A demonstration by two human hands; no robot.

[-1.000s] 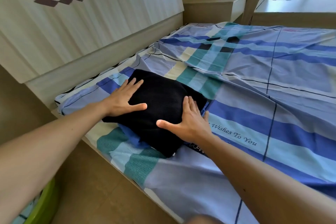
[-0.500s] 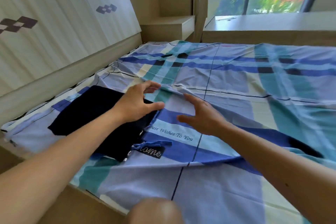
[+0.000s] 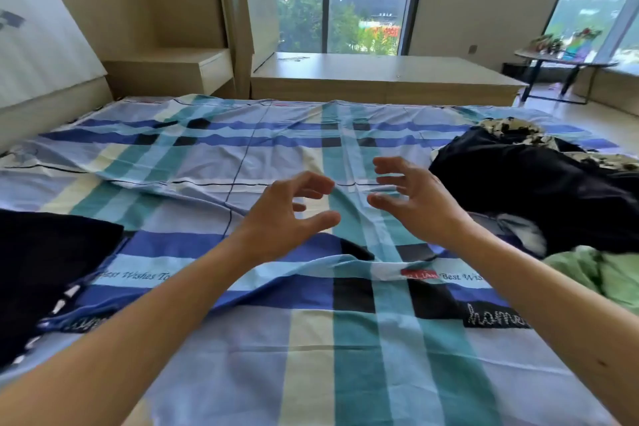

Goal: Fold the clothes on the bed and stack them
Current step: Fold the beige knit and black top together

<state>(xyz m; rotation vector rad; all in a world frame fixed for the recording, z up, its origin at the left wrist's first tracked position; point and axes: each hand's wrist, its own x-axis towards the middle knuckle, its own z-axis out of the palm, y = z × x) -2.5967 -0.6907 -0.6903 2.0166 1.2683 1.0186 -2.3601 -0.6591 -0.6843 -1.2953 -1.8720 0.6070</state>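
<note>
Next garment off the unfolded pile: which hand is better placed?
Right, probably. The right hand hovers empty just beside the crumpled black garment. The left hand, also empty, is farther from it, on the side of the folded black garment.

The sheet (image 3: 242, 156) on the bed is a broad plaid. Its lavender ground is crossed by royal-blue, teal, pale-blue and cream bands, with black squares at some crossings and thin dark lines. A black label (image 3: 494, 316) carries white script, and a small tag (image 3: 419, 275) is red. The folded garment (image 3: 52, 270) is plain black. The heap (image 3: 536, 190) is black too, the mottled cloth (image 3: 511, 128) is cream and black, and another cloth (image 3: 594, 273) is light green. The low cabinets (image 3: 380, 79) are beige.
</note>
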